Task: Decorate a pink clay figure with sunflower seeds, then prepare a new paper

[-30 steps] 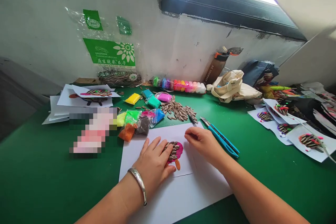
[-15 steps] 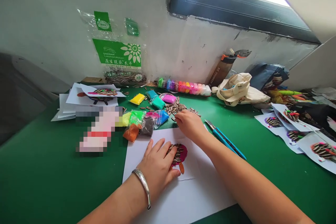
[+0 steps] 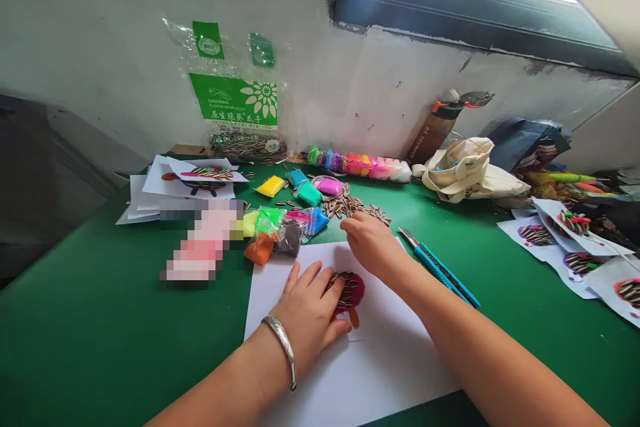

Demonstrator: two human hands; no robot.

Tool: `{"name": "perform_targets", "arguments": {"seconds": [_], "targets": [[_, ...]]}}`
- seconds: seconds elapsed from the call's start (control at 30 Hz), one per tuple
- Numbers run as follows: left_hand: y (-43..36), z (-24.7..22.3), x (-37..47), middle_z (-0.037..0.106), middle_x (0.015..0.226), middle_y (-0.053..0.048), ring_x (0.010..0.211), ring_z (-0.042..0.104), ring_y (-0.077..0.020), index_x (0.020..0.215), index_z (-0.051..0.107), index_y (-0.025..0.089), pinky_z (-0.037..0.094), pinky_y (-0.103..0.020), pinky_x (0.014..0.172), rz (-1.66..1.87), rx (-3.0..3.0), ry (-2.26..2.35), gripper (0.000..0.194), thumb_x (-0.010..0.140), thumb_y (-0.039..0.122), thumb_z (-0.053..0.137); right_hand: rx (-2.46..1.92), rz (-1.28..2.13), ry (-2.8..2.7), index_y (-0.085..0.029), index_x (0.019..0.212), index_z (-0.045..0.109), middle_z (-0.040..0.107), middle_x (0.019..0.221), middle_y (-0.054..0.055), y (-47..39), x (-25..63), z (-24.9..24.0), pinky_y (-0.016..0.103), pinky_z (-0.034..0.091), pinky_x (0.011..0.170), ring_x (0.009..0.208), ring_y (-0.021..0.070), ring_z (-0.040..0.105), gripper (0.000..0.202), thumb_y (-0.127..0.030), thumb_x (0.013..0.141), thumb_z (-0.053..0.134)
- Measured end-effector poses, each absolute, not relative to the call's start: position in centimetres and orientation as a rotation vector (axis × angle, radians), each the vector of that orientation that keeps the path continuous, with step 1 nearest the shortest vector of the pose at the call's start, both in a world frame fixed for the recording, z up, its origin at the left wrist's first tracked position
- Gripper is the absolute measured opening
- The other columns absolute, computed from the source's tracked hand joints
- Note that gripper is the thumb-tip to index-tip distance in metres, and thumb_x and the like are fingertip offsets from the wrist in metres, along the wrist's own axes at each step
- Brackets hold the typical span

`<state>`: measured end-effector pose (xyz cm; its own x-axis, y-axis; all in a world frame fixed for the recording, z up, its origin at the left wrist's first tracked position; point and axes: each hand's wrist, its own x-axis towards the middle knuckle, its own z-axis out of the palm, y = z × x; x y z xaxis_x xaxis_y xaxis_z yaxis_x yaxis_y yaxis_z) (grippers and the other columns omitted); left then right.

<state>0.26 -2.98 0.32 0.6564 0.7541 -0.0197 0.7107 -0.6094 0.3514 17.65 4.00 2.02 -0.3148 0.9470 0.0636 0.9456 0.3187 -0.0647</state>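
Note:
My left hand (image 3: 314, 303), with a silver bangle at its wrist, lies flat and open on a white sheet of paper (image 3: 400, 360). Its fingers are spread and partly cover a magenta clay shape (image 3: 357, 288) studded with striped sunflower seeds (image 3: 341, 297). A small orange clay piece (image 3: 355, 317) sticks out below the shape. Beyond the sheet's far edge, my right hand (image 3: 373, 240) is closed in a pinch beside a loose pile of sunflower seeds (image 3: 350, 203). Whatever sits between its fingertips is too small or hidden to make out.
Small clay packets (image 3: 287, 240) lie left of the seeds. A blue utility knife (image 3: 443, 270) with its blade showing rests right of my right forearm. Seed-covered pictures (image 3: 575, 260) lie at the right, more papers (image 3: 150, 197) at the left. A seed bag (image 3: 240, 107) leans on the wall.
The view has shifted slightly, so the scene sits further right. My right hand has drawn back a little from the seed pile, still pinched. My left hand stays on the paper.

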Motion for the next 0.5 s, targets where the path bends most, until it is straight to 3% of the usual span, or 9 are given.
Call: {"name": "perform_targets", "arguments": {"seconds": [0.23, 0.5], "targets": [[-3.0, 0.6, 0.3, 0.054, 0.132, -0.013, 0.128, 0.041, -0.0356, 0.129, 0.05, 0.02, 0.029, -0.065, 0.104, 0.152, 2.576, 1.181, 0.054, 0.08, 0.032, 0.069, -1.506, 0.75, -1.973, -0.02, 0.083, 0.062, 0.061, 0.078, 0.0, -3.0, 20.9, 1.2, 0.023, 0.041, 0.065, 0.071, 0.0133, 0.054, 0.017, -0.012, 0.085, 0.047], [-2.8, 0.3, 0.2, 0.056, 0.131, -0.012, 0.126, 0.043, -0.0352, 0.128, 0.051, 0.022, 0.033, -0.063, 0.103, 0.205, 2.612, 1.165, 0.053, 0.079, 0.031, 0.07, -1.466, 0.884, -1.871, -0.021, 0.084, 0.054, 0.06, 0.075, -0.002, -4.1, 19.5, -0.1, 0.022, 0.039, 0.064, 0.069, 0.012, 0.053, 0.015, -0.017, 0.092, 0.041]]}}
